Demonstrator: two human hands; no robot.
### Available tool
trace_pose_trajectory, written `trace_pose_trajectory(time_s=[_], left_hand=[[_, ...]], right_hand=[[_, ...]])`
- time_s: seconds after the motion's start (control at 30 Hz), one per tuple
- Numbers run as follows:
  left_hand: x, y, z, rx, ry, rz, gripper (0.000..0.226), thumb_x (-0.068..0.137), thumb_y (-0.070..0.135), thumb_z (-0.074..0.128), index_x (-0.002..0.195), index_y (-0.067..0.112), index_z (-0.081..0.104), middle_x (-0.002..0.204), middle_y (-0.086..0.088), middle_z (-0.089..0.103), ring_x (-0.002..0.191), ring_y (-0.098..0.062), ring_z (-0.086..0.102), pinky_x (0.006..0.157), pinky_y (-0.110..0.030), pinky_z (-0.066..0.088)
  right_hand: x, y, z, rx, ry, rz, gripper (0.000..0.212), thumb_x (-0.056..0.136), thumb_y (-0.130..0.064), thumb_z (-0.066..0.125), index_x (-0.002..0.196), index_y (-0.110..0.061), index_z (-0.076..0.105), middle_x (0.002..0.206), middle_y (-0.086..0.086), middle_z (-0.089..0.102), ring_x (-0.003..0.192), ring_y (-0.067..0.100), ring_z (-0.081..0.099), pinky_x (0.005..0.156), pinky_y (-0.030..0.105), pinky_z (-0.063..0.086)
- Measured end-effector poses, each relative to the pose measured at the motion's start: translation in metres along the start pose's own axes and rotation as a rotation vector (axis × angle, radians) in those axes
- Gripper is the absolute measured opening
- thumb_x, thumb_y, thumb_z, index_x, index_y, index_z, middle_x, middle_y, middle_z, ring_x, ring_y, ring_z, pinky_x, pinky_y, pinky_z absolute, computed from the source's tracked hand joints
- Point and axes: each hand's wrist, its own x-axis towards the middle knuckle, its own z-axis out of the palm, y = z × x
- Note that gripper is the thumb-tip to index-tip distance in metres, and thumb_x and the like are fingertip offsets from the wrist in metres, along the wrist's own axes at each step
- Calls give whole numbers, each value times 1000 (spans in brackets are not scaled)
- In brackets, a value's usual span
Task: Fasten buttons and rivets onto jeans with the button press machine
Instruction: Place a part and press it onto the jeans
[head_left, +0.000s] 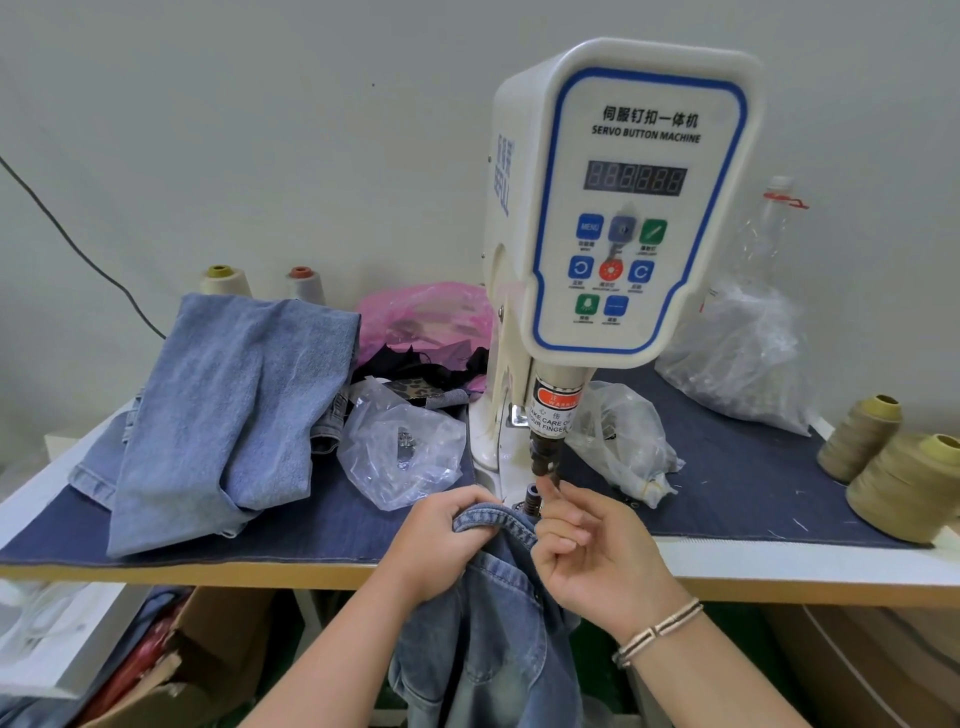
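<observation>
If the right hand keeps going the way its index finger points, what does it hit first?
Most likely the upper punch of the button press machine: the right hand points its fingertip up just below it. Depth is unclear.

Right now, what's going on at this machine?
A person is working at a servo button machine. The left hand grips the edge of a pair of jeans beside the lower die. The right hand reaches its fingertips up under the press head, apparently placing a button. More jeans lie piled to the left.
</observation>
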Motion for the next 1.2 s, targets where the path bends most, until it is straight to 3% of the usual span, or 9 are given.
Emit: trace_pose_trajectory(time_s=[0.13,0.2,0.27,0.33,0.43,0.57,0.8,0.97,1.2], left_hand=[[-1,3,0,2,-21,-29,19,69,24,58,76,38,68,77,12,70,76,-3,63,70,-21,50],[-1,5,1,42,-6,-80,12,64,26,54,68,34,61,66,15,62,69,-4,58,60,-21,47],[-1,4,2,27,77,-118,18,78,11,57,82,28,58,78,21,58,75,1,56,56,-13,44],[-1,2,2,24,91,-104,28,80,6,58,81,34,54,70,25,60,69,7,56,55,-7,41],[-3,3,-1,31,35,-81,32,80,11,56,59,35,54,54,20,57,53,0,47,50,-12,36],[-1,4,-1,-15,37,-86,10,77,27,59,77,21,67,75,3,71,73,-14,65,66,-33,52],[2,1,-2,-23,0,-150,16,66,26,50,57,37,58,51,20,56,48,4,45,45,-9,33],[3,-2,0,-17,12,-174,9,63,25,47,63,21,54,52,14,56,47,0,42,46,-14,33],[3,-2,0,11,2,-209,13,63,31,50,59,19,53,54,7,53,54,-8,40,52,-26,35]], right_hand=[[0,28,15,-356,-66,17,21,74,-9,60,87,-2,75,53,-1,38,37,8,32,36,18,31],[9,38,32,-693,-74,-109,19,87,-7,55,90,-5,73,55,0,48,41,8,41,41,18,37],[24,41,51,-1005,-71,-290,23,96,-9,47,94,-11,70,62,-1,57,45,7,53,47,18,45],[48,39,69,-1352,-40,-477,22,95,-11,48,92,-15,69,73,-4,61,47,4,58,49,13,46],[93,34,86,-1906,17,-616,27,94,-12,45,98,-5,70,95,2,69,66,11,61,57,12,47],[143,31,89,-2490,119,-447,28,93,-12,49,116,-7,64,116,13,63,106,30,60,83,33,49],[165,37,89,-2800,164,-644,26,84,-4,59,108,-12,64,109,5,65,99,26,63,65,29,40],[171,34,85,-2797,147,-664,24,86,-5,57,106,-14,66,110,5,65,101,26,63,68,28,41],[171,31,79,-2814,122,-726,22,85,-3,57,101,-15,67,102,5,67,95,26,65,65,28,40]])
